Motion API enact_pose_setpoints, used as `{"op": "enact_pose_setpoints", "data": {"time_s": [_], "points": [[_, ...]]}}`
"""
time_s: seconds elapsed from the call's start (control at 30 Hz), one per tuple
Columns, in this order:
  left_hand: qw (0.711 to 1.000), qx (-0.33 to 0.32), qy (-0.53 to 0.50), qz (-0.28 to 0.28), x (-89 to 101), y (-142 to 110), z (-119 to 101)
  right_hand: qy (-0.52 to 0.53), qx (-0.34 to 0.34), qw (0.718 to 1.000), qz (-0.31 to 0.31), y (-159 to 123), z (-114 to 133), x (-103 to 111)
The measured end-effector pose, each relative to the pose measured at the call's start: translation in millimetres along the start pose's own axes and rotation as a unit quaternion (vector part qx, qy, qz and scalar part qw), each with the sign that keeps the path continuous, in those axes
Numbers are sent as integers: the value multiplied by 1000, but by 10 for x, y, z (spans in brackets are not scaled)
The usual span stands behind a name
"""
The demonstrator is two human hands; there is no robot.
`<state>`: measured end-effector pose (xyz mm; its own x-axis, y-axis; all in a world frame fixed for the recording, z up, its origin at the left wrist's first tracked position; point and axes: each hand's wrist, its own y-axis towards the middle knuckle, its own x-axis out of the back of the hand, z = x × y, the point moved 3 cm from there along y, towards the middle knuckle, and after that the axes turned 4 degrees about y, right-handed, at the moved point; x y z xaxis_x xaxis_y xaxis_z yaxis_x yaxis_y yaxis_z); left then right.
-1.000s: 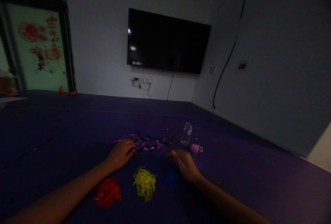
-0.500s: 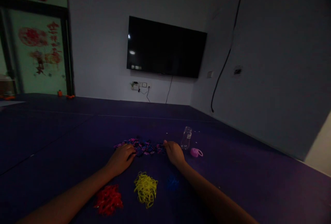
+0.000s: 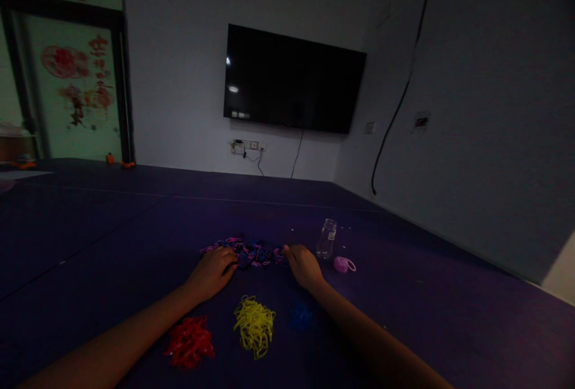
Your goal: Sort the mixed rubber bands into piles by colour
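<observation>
At far left, a door (image 3: 76, 87) with red decorations stands behind the purple counter (image 3: 135, 233). The red pile (image 3: 191, 342) lies near the person, beside the left forearm. Farther in, the left hand (image 3: 214, 270) rests palm down, fingers curled at the left part of the mixed pile (image 3: 257, 254) of pink, blue and black loops; whether it grasps any cannot be told. The yellow pile (image 3: 254, 326) of loops lies nearer, between the forearms. Behind, a dark TV (image 3: 294, 78) hangs on the wall. The right hand (image 3: 304, 266) has its fingertips at the mixed pile's right end; its grip is unclear too. Just below it sits the small, dim blue pile (image 3: 300, 316). Further right, a clear bottle (image 3: 326, 240) stands upright, with a pink looped cap (image 3: 342, 264) just beside it.
</observation>
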<state>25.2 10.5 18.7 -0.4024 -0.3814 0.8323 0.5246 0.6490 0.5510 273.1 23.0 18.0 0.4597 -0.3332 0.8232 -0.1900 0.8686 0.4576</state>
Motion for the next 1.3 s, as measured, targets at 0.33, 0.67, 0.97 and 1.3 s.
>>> {"op": "enact_pose_setpoints", "data": {"time_s": [0.33,0.67,0.97,1.3], "points": [[1000,-2,-2,0,-30,7,28,-47,36,998,32,15,67,-33],[1000,1,-8,0,-3,6,5,-6,48,998,44,23,54,-38],[1000,-2,-11,1,-28,5,21,88,64,994,12,60,-43,-64],[1000,-5,-7,0,-44,9,37,29,84,994,59,33,7,-76]]}}
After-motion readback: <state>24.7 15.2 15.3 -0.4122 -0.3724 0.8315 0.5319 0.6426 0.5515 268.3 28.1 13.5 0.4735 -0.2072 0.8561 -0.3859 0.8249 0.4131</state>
